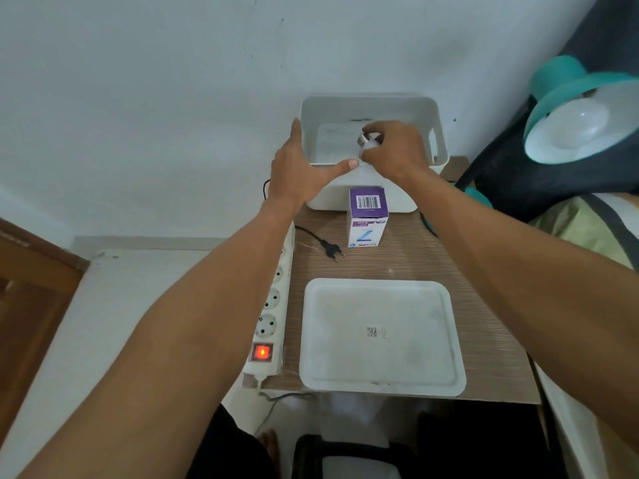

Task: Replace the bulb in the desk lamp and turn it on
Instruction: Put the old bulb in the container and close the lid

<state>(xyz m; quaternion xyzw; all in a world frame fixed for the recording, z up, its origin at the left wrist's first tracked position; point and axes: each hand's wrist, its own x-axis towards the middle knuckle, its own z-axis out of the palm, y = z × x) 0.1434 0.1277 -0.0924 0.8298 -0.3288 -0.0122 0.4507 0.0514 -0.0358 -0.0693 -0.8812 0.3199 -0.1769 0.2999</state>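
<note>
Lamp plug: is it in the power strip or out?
Out. The black plug lies loose on the wooden table, prongs bare, beside the power strip, whose visible sockets are empty and whose red switch glows.

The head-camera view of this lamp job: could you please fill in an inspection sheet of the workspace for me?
Surface: wood-grain tabletop, bare in the middle.
Job's things: teal desk lamp at right, white bulb fitted, unlit; loose screw-base bulb held over the white plastic bin; purple-and-white bulb box upright before the bin.
Clutter: white bin lid lying flat, near edge.
Grippers: left hand open, gripping the bin's left corner; right hand closed on the loose bulb.
Cables: black plug lies unplugged; white power strip, switch glowing red.
Surroundings: white wall; bedding at right.
</note>
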